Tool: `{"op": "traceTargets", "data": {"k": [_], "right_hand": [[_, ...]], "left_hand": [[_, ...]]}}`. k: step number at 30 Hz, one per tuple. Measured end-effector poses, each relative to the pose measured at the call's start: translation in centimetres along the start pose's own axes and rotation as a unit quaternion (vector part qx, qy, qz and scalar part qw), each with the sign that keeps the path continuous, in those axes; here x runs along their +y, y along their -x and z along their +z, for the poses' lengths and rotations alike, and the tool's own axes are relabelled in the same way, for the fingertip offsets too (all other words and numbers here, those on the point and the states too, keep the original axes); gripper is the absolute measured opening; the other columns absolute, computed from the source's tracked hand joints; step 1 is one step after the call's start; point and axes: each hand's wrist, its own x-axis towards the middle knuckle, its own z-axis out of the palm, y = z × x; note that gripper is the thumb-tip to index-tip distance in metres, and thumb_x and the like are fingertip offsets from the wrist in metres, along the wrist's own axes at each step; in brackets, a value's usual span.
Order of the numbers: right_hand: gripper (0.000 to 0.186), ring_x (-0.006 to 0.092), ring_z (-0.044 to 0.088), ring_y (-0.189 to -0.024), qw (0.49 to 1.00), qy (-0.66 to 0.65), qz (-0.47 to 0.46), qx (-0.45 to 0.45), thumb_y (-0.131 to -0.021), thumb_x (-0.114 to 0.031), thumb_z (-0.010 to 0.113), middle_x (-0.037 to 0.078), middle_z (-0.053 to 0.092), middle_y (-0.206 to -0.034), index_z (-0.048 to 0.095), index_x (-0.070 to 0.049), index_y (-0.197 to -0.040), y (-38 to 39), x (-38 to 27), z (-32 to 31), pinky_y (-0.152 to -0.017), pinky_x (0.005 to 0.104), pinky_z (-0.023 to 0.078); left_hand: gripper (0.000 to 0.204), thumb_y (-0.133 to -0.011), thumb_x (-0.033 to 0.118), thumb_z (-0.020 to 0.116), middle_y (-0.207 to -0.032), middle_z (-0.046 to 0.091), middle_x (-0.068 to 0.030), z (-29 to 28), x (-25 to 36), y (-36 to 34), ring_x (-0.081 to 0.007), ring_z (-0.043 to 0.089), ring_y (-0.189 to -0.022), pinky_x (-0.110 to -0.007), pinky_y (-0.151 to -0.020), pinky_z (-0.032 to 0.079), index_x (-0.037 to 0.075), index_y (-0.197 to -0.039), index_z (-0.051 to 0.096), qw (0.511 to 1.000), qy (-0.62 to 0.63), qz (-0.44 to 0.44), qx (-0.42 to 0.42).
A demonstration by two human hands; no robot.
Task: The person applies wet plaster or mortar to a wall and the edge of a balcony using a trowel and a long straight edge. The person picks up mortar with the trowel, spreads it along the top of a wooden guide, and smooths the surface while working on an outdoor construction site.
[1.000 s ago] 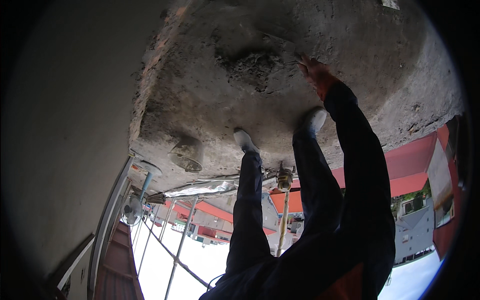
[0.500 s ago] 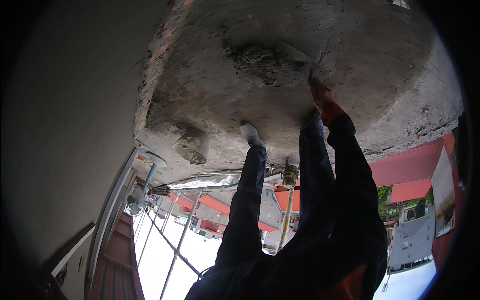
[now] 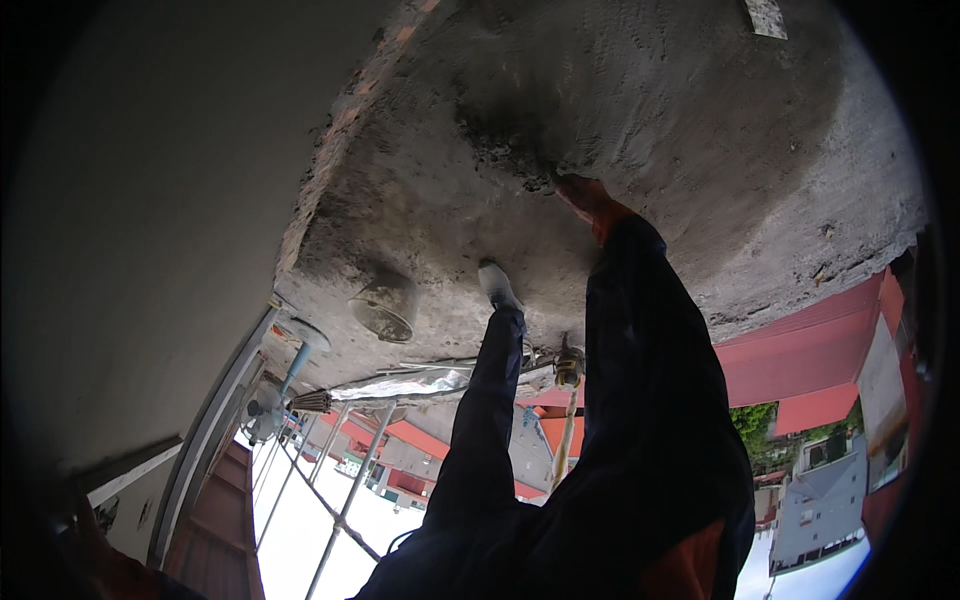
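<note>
My right hand [image 3: 585, 195], in an orange cuff and dark sleeve, is closed round the dark handle of what looks like a trowel [image 3: 553, 176]. Its blade is hard to make out against the wet mortar. The tool is at the edge of a dark, rough heap of mortar [image 3: 500, 150] on the grey cement floor [image 3: 700, 190]. Smoother, trowel-marked mortar lies around the heap. At the dim lower left edge, my left hand [image 3: 92, 545] shows faintly beside a pale ledge; its fingers are too dark to read.
A mortar-stained bucket [image 3: 385, 305] lies near my light shoe [image 3: 497, 285]. A pedestal fan [image 3: 265, 410] stands by the plain wall [image 3: 150, 250]. A yellowish tool on a pole [image 3: 568, 370] is between my legs. Metal poles [image 3: 360, 470] and red roofing [image 3: 800, 350] lie beyond the floor's edge.
My right hand has moved left with the trowel, to the edge of the mortar heap. My left hand has come into view at the lower left.
</note>
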Motion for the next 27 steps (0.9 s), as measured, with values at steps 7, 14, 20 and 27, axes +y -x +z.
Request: {"op": "traceTargets", "data": {"k": [7, 14, 20, 27], "right_hand": [[0.033, 0.0097, 0.048, -0.064, 0.997, -0.069, -0.012, -0.038, -0.09, -0.033, 0.058, -0.001, 0.054, -0.074, 0.061, -0.008, -0.112, 16.8, -11.2, -4.7, -0.053, 0.0298, 0.041], [0.031, 0.0069, 0.047, -0.044, 0.997, -0.072, -0.017, 0.02, -0.09, -0.032, 0.061, -0.001, 0.053, -0.061, 0.063, -0.007, -0.11, 40.3, -27.7, -10.0, -0.039, 0.0239, 0.039], [0.033, 0.0076, 0.045, -0.042, 0.992, 0.037, -0.115, -0.024, -0.092, -0.028, 0.059, 0.002, 0.053, -0.06, 0.059, 0.0, -0.11, 58.0, -48.2, -12.2, -0.038, 0.0217, 0.036], [0.047, 0.0072, 0.045, -0.045, 0.972, 0.163, -0.153, -0.068, -0.09, -0.042, 0.059, 0.002, 0.053, -0.061, 0.059, 0.002, -0.106, 68.4, -72.6, -5.7, -0.04, 0.0208, 0.034]], "left_hand": [[0.04, -0.095, 0.027, 0.049, -0.126, 0.053, -0.0129, -5.2, 1.0, -4.4, -0.0219, 0.052, -0.116, -0.046, -0.101, 0.041, 0.002, -0.126, 0.051, 0.934, -0.289, 0.183, -0.109], [0.12, -0.052, 0.05, 0.089, -0.134, 0.025, -0.0374, 0.9, -0.4, 1.0, -0.0436, 0.028, -0.125, -0.054, -0.103, 0.027, -0.015, -0.129, 0.024, 0.948, -0.217, 0.188, 0.136], [0.139, -0.055, 0.056, 0.084, -0.143, -0.005, -0.038, -1.5, 0.0, 2.0, -0.0506, 0.002, -0.136, -0.058, -0.109, 0.013, -0.014, -0.14, -0.002, 0.973, -0.06, 0.159, 0.155], [0.133, -0.063, 0.061, 0.076, -0.143, -0.007, -0.0385, -1.6, 1.7, 1.8, -0.0536, -0.003, -0.135, -0.061, -0.107, 0.012, -0.012, -0.141, -0.003, 0.983, -0.012, 0.111, 0.142]]}}
